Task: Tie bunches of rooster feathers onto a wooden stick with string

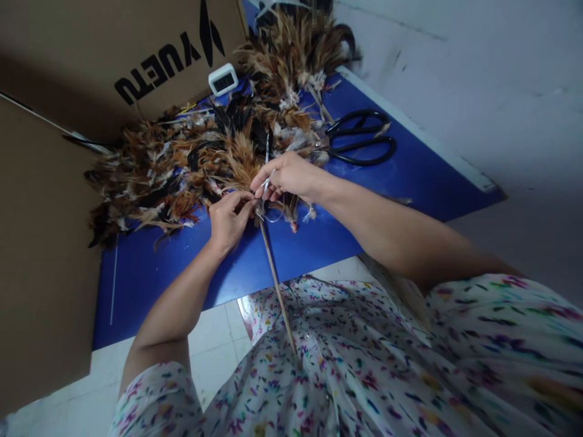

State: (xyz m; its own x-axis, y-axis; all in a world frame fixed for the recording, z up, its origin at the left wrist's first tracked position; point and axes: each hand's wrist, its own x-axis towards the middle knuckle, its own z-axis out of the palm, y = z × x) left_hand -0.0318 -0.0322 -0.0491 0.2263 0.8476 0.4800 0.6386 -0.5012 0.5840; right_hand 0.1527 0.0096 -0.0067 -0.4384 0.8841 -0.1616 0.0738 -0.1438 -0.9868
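Note:
A thin wooden stick runs from my lap up to the table edge, with brown feathers around its far end. My left hand pinches with thumb and forefinger at the feather bases beside the stick. Exactly what lies between those fingertips is too small to make out. Closed around a thin white string, my right hand is just above and to the right of the left. A loop of the string hangs below the right fingers, near the stick.
Loose brown and black feathers cover much of the blue table. Black-handled scissors lie at the right. A white digital timer stands by the cardboard box. A feather bundle lies farther back, near the wall.

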